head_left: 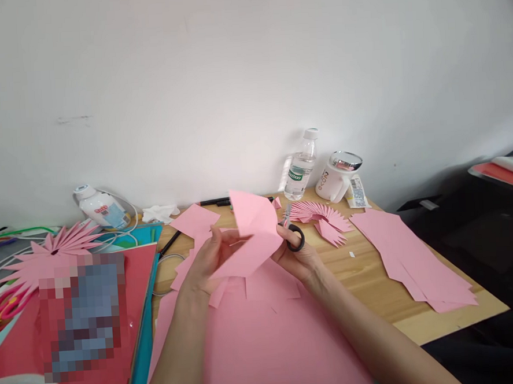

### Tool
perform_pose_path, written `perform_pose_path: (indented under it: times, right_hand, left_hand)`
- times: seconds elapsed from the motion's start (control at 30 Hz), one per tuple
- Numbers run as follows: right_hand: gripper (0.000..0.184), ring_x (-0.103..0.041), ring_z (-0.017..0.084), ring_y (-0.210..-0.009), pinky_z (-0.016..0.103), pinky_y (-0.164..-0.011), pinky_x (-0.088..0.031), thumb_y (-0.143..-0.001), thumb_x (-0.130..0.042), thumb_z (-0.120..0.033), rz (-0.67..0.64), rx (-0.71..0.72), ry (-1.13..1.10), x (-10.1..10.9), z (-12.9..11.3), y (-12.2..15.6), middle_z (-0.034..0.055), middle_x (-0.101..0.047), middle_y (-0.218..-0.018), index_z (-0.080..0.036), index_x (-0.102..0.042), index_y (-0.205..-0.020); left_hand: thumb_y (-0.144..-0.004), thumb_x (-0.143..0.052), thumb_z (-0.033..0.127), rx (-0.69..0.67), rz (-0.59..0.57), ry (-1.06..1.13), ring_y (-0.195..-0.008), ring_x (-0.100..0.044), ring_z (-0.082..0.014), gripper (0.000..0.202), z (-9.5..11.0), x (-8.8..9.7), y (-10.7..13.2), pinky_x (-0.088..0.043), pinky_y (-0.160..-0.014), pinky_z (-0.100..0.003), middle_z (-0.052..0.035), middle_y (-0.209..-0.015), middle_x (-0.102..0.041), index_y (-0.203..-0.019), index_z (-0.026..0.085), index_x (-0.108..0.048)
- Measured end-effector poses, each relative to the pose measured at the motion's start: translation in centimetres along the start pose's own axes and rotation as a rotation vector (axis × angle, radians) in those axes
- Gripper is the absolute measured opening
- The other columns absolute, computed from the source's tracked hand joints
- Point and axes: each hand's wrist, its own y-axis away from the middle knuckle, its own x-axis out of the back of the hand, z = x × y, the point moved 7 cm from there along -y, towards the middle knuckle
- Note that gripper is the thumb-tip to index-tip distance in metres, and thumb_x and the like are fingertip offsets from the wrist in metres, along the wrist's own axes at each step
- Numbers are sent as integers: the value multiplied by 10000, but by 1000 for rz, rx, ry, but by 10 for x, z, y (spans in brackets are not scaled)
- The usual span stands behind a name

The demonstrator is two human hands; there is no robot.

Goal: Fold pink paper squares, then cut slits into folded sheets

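Note:
A bent sheet of pink paper [258,226] is held up in front of me, its upper part curled and its lower corner reaching left. My left hand [204,259] is closed loosely around the paper's left side, with some fingers hidden behind it. At its right edge my right hand [295,253] pinches the sheet. Black-handled scissors [300,238] show at the right hand's fingers, blades pointing up; whether those fingers grip them I cannot tell. Below lie more pink sheets [274,336], including smaller cut pieces [271,284].
A folded pink paper fan [321,214] sits behind the right hand, near a water bottle [301,172] and a white mug [336,178]. Pink strips [410,258] lie at right. Leftward are a pleated pink rosette [47,257], a white bottle [103,207] and a red folder [132,292].

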Motion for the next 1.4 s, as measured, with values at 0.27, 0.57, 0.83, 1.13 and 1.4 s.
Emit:
perform_pose_path:
  times: [0.27, 0.57, 0.83, 1.13, 1.4]
  right_hand:
    - [192, -589, 124, -706, 288, -718, -491, -608, -719, -152, -16, 90, -68, 2, -5, -5, -69, -643, -682, -221, -539, -617]
    - [233, -542, 106, -616, 323, -712, -500, -586, -775, -237, 92, 61, 92, -1, 11, 4, -42, -586, -631, -180, -555, -638]
    - [328, -538, 109, -636, 243, -628, -440, -644, -738, -342, -364, 10, 656, -34, 25, 22, -15, -588, -689, -181, -574, -878]
    - [431, -534, 119, -650, 228, -586, -424, -568, -773, -394, -446, -152, 708, -41, 37, 32, -18, -587, -683, -189, -559, -882]
    - [432, -551, 128, -693, 248, -638, -439, -601, -750, -421, -402, -152, 709, -40, 34, 32, 2, -611, -762, -191, -571, -920]
  left_hand:
    - [-532, -765, 225, -47, -19, -510, -710, -567, -148, 321, -21, -16, 0, -467, -679, -280, -39, -827, -628, -821, 192, -632]
    - [-637, -706, 360, -336, 435, -288, -866, -626, -211, 227, -12, 4, 0, -472, -848, -334, -47, -709, -644, -726, 169, -620]
    - [-629, -738, 256, -428, 510, 171, -784, -668, -189, 446, 6, 21, -1, -541, -778, -409, -47, -952, -675, -1044, 203, -581]
    - [-662, -718, 264, -473, 532, 147, -875, -660, -229, 458, 11, 20, 2, -516, -845, -460, -62, -1060, -649, -1098, 234, -581]
    - [-666, -710, 317, -484, 633, 40, -1018, -598, -257, 437, 8, 21, 8, -533, -825, -422, -62, -1127, -616, -1082, 245, -597]
